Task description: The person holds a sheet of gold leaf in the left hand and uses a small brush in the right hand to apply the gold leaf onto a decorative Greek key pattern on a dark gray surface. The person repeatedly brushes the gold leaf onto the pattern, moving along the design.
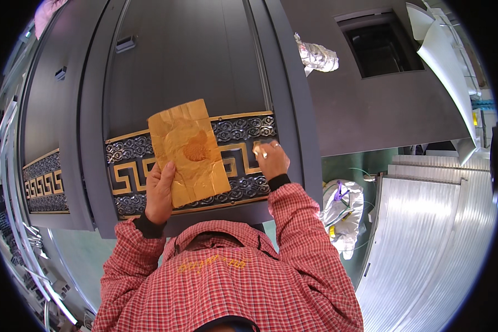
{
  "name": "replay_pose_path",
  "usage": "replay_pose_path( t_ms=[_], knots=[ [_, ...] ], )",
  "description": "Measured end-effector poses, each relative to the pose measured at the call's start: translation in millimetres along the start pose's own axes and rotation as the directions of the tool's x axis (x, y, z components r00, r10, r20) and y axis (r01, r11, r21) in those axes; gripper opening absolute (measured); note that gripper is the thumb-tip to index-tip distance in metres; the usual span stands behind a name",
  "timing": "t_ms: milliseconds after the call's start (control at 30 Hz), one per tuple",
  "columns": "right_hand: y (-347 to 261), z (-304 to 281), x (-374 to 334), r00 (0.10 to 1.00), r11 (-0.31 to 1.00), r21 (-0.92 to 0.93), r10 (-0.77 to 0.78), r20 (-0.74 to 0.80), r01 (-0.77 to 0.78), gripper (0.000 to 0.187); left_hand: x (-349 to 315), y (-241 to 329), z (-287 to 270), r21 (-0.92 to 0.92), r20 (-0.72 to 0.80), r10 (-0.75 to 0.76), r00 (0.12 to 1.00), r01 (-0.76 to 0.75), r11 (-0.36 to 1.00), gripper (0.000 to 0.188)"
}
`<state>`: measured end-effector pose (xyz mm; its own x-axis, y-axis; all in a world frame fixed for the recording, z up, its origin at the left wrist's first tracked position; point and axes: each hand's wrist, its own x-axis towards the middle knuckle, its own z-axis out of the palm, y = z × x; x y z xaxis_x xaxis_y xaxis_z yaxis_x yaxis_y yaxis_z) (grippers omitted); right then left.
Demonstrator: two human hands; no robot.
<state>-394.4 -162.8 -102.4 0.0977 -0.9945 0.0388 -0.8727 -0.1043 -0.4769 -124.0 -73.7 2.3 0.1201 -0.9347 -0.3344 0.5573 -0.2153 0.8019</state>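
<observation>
A dark panel (182, 61) bears a black-and-gold band (234, 130); over it, a brown card (172, 130) (darker near its middle) is clasped in the left hand (160, 191); by the band's right end, the right hand's (274, 161) fingers curl, contents unclear.

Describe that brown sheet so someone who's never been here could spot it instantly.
Find the large dark grey panel, then the black-and-gold patterned band across its lower part. In front of that band, the left hand holds the brown sheet. It's creased and roughly rectangular, with a reddish patch, unlike the ornate scrollwork beside it.
</observation>
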Motion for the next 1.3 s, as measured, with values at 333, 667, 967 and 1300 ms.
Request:
replay_pose_path(
  t_ms=[333,667,967,1300],
  knots=[
    [-25.5,-59.3,-28.8,0.986,0.962,0.264,0.111,-0.127,-0.074,0.015,-0.5,-13.2,-0.8,-0.001,0.015,-0.004,1.000,0.004,1.000,0.029],
    [-118.3,-109.0,-24.8,0.935,0.868,0.375,-0.233,-0.268,0.324,0.025,3.5,-25.9,7.2,-0.051,0.097,-0.049,0.994,0.054,0.997,0.030],
    [-105.4,-97.8,-31.8,0.972,0.914,0.363,-0.110,-0.207,0.181,0.022,22.5,-20.6,-7.5,-0.007,0.022,-0.022,1.000,0.022,1.000,0.030],
    [-0.4,-5.6,-21.6,0.909,0.941,0.283,0.272,-0.317,-0.183,0.022,46.9,-16.6,-1.0,0.036,0.025,-0.076,0.997,0.075,0.997,0.030]
  ],
)
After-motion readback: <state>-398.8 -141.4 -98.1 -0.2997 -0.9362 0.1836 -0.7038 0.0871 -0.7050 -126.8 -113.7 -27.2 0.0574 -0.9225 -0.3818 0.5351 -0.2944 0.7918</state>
